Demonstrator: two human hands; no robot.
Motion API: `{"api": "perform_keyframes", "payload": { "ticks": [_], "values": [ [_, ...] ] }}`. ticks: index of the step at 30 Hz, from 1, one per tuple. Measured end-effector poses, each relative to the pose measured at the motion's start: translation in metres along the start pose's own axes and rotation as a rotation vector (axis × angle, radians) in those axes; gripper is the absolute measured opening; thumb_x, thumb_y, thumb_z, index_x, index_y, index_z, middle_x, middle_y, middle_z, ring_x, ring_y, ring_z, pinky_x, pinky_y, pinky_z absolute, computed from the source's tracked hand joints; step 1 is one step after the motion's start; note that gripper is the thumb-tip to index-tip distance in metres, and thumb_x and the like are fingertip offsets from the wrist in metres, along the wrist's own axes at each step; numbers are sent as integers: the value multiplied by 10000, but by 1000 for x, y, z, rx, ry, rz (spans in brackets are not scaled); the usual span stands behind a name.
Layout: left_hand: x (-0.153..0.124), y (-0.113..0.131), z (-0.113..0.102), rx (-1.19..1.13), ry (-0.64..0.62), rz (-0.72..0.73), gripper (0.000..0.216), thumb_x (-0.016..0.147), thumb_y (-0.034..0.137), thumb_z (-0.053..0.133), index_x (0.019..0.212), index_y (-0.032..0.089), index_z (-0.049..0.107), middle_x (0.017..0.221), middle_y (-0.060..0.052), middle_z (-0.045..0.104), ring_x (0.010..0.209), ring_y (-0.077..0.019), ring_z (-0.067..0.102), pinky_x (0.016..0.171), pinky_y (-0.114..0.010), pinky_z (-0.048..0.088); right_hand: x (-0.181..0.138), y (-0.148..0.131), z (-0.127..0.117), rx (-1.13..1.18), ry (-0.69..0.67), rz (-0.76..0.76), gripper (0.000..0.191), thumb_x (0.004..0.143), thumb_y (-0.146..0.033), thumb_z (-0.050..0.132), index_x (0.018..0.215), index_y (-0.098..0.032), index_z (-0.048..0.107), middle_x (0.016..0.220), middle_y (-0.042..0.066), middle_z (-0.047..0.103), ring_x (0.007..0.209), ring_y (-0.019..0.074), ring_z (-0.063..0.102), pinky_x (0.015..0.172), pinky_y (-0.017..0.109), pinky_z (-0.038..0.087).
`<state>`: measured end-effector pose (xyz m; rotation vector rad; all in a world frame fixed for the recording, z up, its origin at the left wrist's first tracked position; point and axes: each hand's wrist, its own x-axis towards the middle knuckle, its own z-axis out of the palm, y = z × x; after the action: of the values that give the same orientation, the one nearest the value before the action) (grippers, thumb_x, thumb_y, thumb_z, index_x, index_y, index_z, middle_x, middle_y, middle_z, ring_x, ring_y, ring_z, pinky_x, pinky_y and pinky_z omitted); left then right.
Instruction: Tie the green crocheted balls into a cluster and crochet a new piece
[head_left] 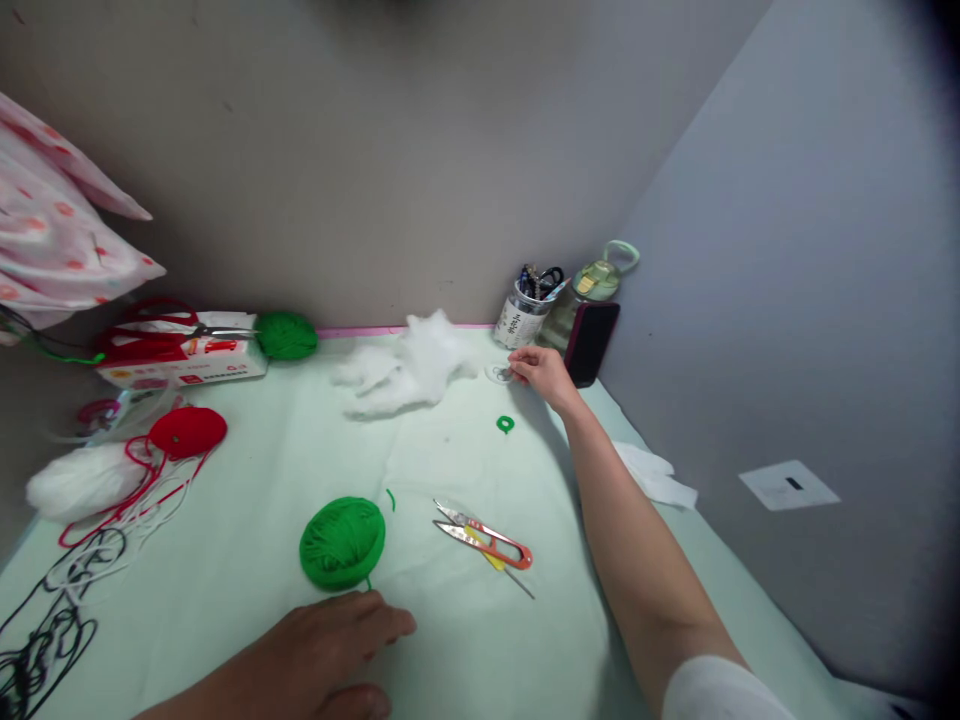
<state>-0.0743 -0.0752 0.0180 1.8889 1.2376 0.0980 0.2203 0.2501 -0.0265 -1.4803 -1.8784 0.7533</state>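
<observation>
My left hand (pixel 330 645) is low over the cloth, fingers loosely stretched out and holding nothing. Just beyond its fingers sits a ball of green yarn (pixel 342 543), with a short green strand (pixel 391 500) beside it. Far across the table, my right hand (pixel 541 372) has thumb and fingertips pinched together at a small clear round dish (pixel 496 373); what is between them, if anything, is too small to tell. Nearer me lies a small green crocheted ring (pixel 505 425). Orange-handled thread snips (pixel 491 541) rest over a yellow-handled crochet hook (pixel 519 582).
White stuffing (pixel 420 365) lies at the back, beside a pen cup (pixel 523 315), a green bottle (pixel 596 280) and a propped phone (pixel 592 342). Red yarn (pixel 188 432), white yarn (pixel 86 482), tangled dark cords (pixel 52 640) and a box (pixel 187 365) with scissors occupy the left.
</observation>
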Motion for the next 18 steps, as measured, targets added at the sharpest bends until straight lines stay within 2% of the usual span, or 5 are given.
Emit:
{"api": "perform_keyframes", "payload": {
  "ticks": [3, 7, 11, 15, 18],
  "values": [
    [0, 0, 1, -35, 5, -1, 528, 766, 168, 641, 1254, 365, 690, 1183, 37, 744, 962, -193, 712, 879, -218, 557, -2, -1, -3, -105, 77, -27, 285, 785, -186, 515, 959, -145, 737, 775, 64, 705, 673, 177, 609, 683, 286, 483],
    [-3, 0, 0, -47, 46, -7, 502, 776, 201, 637, 1249, 352, 706, 1201, 30, 742, 1077, -250, 689, 964, -277, 539, -5, -4, -4, -253, 136, -76, 340, 827, -153, 472, 996, -182, 764, 985, 90, 704, 845, 210, 619, 842, 329, 451],
    [-2, 1, -2, -38, -21, -14, 506, 799, 255, 650, 1294, 354, 682, 1289, 5, 708, 1161, -277, 658, 1006, -317, 526, -6, -7, 2, -340, 95, -86, 299, 834, -172, 545, 1048, -183, 753, 981, 85, 718, 861, 210, 624, 838, 310, 447],
    [1, 4, -3, -27, -11, -10, 518, 762, 211, 648, 1266, 319, 704, 1267, -8, 720, 1148, -279, 658, 970, -288, 534, -5, -9, 10, -401, 22, -92, 255, 860, -167, 563, 1013, -190, 766, 1003, 93, 733, 913, 215, 639, 836, 295, 440],
    [2, 4, -3, -12, -34, 3, 503, 804, 256, 629, 1302, 293, 683, 1278, -29, 712, 1151, -278, 654, 988, -280, 518, -5, -11, 15, -439, -4, -93, 260, 876, -170, 564, 1033, -202, 768, 1059, 112, 723, 958, 238, 638, 826, 306, 426]
  ]
}}
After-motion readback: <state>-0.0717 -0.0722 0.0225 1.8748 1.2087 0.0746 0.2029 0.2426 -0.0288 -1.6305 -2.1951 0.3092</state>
